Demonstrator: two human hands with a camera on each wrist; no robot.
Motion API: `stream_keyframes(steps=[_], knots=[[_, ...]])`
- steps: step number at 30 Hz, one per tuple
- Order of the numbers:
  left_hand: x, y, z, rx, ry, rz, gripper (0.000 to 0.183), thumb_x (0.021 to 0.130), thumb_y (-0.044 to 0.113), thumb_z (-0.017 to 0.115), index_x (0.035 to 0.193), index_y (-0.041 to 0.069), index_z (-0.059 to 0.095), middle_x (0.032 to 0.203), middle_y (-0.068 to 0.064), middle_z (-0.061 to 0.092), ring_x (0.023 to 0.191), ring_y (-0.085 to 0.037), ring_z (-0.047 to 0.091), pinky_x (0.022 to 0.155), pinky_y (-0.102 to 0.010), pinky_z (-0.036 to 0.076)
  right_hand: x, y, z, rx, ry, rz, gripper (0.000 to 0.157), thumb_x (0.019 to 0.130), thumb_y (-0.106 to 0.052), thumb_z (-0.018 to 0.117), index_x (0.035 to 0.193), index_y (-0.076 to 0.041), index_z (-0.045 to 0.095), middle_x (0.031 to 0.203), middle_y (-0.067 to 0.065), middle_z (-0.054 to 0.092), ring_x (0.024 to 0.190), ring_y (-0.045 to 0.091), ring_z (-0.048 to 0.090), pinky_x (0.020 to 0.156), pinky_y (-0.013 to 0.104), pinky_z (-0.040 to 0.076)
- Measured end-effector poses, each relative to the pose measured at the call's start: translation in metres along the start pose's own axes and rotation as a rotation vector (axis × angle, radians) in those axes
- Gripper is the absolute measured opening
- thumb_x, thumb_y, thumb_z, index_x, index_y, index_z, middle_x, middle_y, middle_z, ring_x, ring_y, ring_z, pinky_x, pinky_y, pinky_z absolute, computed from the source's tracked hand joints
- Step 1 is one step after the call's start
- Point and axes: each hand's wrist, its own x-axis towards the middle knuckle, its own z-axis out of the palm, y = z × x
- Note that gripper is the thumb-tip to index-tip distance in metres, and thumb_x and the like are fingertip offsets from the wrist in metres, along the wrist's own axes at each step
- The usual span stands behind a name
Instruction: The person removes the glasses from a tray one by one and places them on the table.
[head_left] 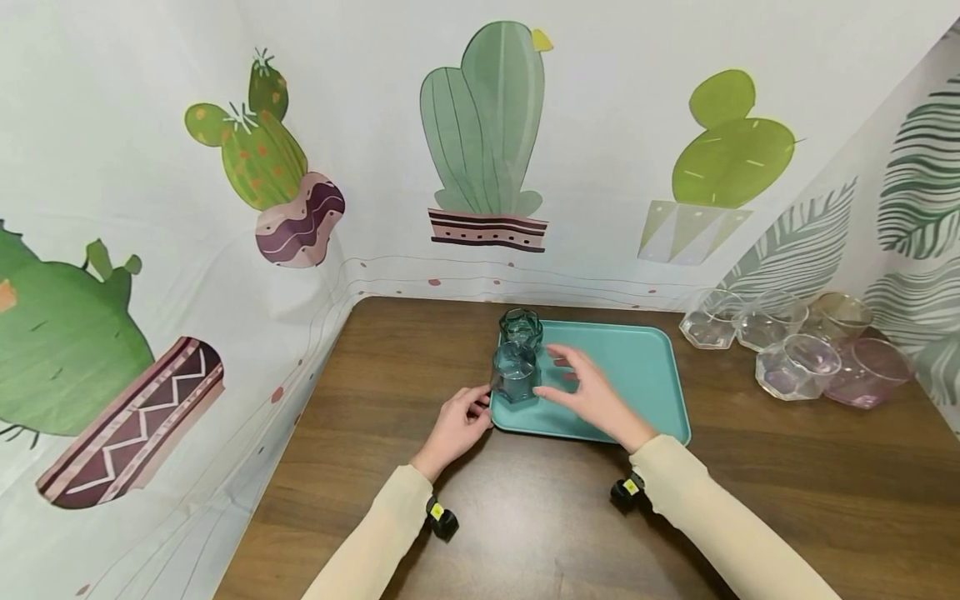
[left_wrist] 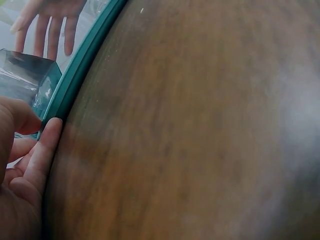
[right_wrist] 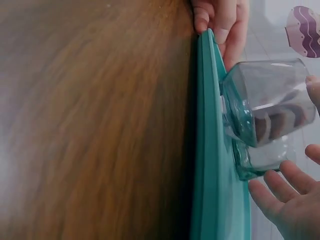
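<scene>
A teal rectangular tray (head_left: 633, 367) lies on the wooden table. Near its front left corner stands a blue-grey drinking glass (head_left: 515, 375), upright, and just behind it is a green-tinted glass (head_left: 521, 325). With its fingers at the tray's left rim, my left hand (head_left: 455, 423) pinches that edge by the corner, as the left wrist view shows. My right hand (head_left: 592, 396) hovers over the tray on the right side of the blue-grey glass, thumb and fingers spread apart and nothing held. In the right wrist view its fingers (right_wrist: 281, 187) reach towards the two glasses.
Several glasses stand grouped at the table's back right: clear ones (head_left: 797, 371), an amber one (head_left: 842, 315) and a pink one (head_left: 870, 371). A cloth printed with cacti (head_left: 600, 167) hangs behind the table and along its left side.
</scene>
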Motion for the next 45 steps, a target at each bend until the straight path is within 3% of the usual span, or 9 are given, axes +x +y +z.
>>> stream_keyframes(steps=[6,20,35,45], knots=[[-0.001,0.0,0.0,0.02,-0.006,-0.005,0.044,0.096,-0.002,0.062,0.14,-0.006,0.06,0.113,-0.014,0.064,0.089,-0.022,0.071,0.075,-0.023,0.06,0.009,0.002,0.014,-0.016,-0.035,0.01,0.085,0.09,-0.04,0.083,0.157,-0.009,0.042,0.152,0.017,0.05,0.134,0.036,0.053,0.108,0.054,0.05],[0.0,0.001,0.0,0.026,0.002,-0.003,0.044,0.096,-0.001,0.061,0.139,-0.005,0.061,0.112,-0.013,0.065,0.088,-0.022,0.071,0.075,-0.023,0.06,0.017,0.0,0.031,0.011,-0.051,0.055,0.094,0.089,-0.039,0.084,0.16,-0.004,0.033,0.156,0.022,0.043,0.132,0.039,0.055,0.106,0.051,0.052],[0.001,0.0,0.001,0.033,-0.002,-0.007,0.044,0.095,0.0,0.061,0.139,-0.004,0.061,0.112,-0.013,0.065,0.087,-0.018,0.07,0.075,-0.023,0.06,0.014,0.0,0.032,0.053,-0.02,0.074,0.085,0.089,-0.03,0.085,0.154,-0.003,0.037,0.145,0.023,0.052,0.132,0.038,0.055,0.107,0.052,0.051],[0.0,0.001,0.001,0.061,0.003,-0.015,0.044,0.096,0.001,0.06,0.14,0.0,0.062,0.111,-0.01,0.065,0.088,-0.017,0.07,0.075,-0.023,0.06,0.003,0.002,0.021,0.076,-0.025,0.051,0.091,0.09,-0.031,0.084,0.161,-0.01,0.032,0.16,0.021,0.04,0.143,0.04,0.045,0.11,0.057,0.048]])
